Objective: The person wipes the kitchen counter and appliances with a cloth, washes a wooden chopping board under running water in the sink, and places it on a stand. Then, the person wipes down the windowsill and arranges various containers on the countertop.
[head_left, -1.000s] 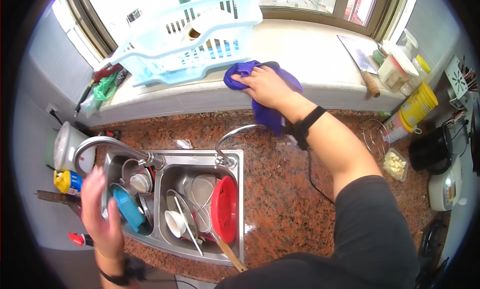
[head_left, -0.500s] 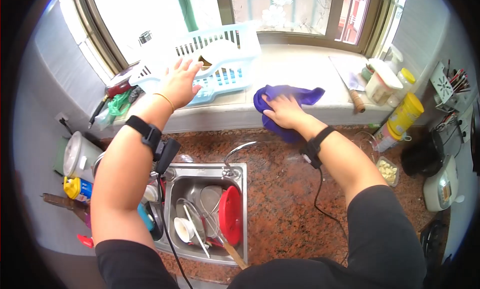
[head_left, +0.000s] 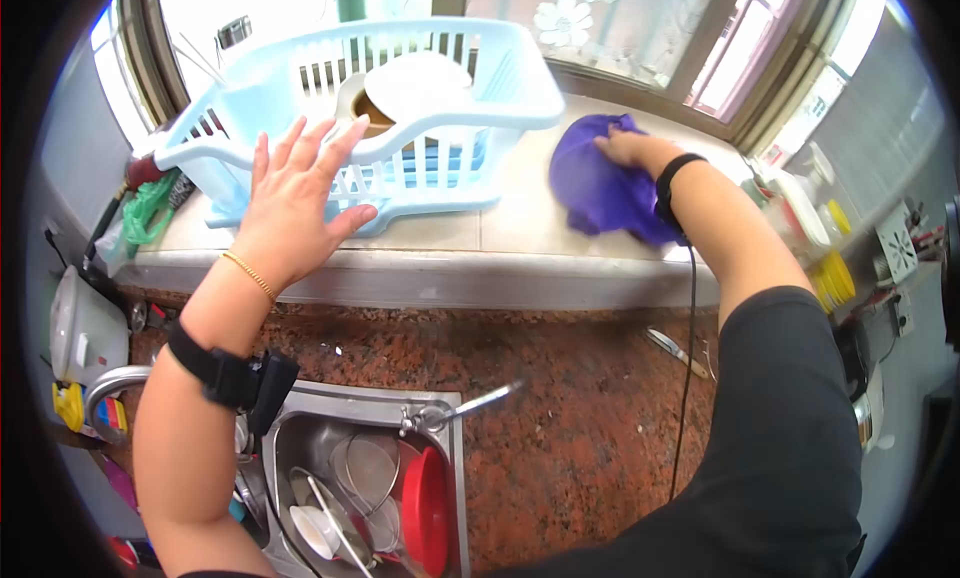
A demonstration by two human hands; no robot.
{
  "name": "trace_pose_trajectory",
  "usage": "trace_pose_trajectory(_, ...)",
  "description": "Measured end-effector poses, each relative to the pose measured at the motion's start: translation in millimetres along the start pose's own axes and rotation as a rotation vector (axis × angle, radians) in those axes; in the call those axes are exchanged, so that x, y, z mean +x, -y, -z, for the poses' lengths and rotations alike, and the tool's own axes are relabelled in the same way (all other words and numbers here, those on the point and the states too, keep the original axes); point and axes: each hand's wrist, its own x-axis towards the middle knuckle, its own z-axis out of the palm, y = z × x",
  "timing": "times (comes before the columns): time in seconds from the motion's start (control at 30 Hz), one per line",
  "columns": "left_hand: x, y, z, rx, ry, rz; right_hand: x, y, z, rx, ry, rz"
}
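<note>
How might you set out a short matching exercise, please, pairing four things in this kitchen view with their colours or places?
Column one:
1. cloth
2. basket
3. round red item
4. plastic bag

Column two:
A. in the sink
B. purple, touched by the right hand
C. green, to the left of the basket
D. light blue, with slatted sides

Right pairs: 1-B, 2-D, 3-A, 4-C.
</note>
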Motion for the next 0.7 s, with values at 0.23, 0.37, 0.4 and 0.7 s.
trace_pose_trajectory(0.23, -1.1, 8.4, -13.1, 0.012, -0.172, -0.099, 89.8, 58.9, 20.2, -0.116, 0.025, 0.275)
trace_pose_trajectory(0.37, -0.1, 6.9, -14.2, 0.011, -0.175, -0.088, 73.3, 109.0, 11.4, -0.025, 0.005, 0.561)
trace_pose_trajectory(0.4, 0.0, 5.5, -12.3, 0.003, -0.158, -0.075, 65.3, 111.3, 9.0, -0.004, 0.006, 0.619)
trace_pose_trajectory(0.7, 1.1, -0.3, -1.4, -0.028, -0.069, -0.016, -155.9, 61.1, -40.6, -0.011, -0.136, 0.922)
